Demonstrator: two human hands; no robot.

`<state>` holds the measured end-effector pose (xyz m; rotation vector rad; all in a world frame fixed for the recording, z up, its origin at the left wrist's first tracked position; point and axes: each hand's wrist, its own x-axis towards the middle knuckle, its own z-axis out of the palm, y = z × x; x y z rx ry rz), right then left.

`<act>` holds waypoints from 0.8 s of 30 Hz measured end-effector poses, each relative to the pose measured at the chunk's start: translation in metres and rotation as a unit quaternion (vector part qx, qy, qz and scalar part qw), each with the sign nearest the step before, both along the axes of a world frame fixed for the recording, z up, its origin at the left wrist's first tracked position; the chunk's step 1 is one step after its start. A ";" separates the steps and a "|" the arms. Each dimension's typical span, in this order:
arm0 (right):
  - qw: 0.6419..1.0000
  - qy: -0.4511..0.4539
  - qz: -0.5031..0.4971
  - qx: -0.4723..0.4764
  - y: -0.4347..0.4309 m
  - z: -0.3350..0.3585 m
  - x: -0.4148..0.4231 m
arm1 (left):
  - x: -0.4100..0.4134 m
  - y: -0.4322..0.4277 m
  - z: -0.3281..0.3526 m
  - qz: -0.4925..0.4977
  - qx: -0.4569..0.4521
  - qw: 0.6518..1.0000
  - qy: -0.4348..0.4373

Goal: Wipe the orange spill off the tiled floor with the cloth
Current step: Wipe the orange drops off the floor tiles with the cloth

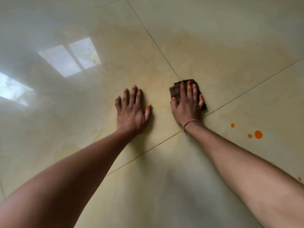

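My right hand presses flat on a dark brown folded cloth on the glossy beige tiled floor, right where the tile joints cross. My left hand lies flat on the floor to the left of it, fingers spread, holding nothing; its thumb tip is stained orange. Three orange drops sit on the tile to the right of my right forearm. Another small orange drop shows at the right edge. A faint yellowish smear spreads over the tiles beyond the cloth.
Dark grout lines run diagonally across the floor. Bright window reflections shine on the tiles at the left. A thin string bracelet circles my right wrist.
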<state>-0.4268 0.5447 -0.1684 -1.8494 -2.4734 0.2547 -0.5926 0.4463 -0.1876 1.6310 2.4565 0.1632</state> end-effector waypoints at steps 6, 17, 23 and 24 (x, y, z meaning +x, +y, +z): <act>0.988 0.007 0.148 -0.037 -0.057 0.003 0.052 | 0.000 -0.002 0.007 -0.002 -0.014 1.000 -0.003; 0.991 0.021 0.132 -0.016 -0.014 0.001 0.017 | 0.000 -0.001 0.005 0.000 -0.016 1.000 0.002; 0.983 0.005 0.182 -0.018 -0.029 0.001 0.010 | -0.001 -0.003 0.006 -0.002 -0.002 1.000 -0.012; 0.970 -0.006 0.242 -0.030 -0.044 0.002 0.029 | -0.003 -0.003 0.007 -0.003 0.001 1.000 -0.019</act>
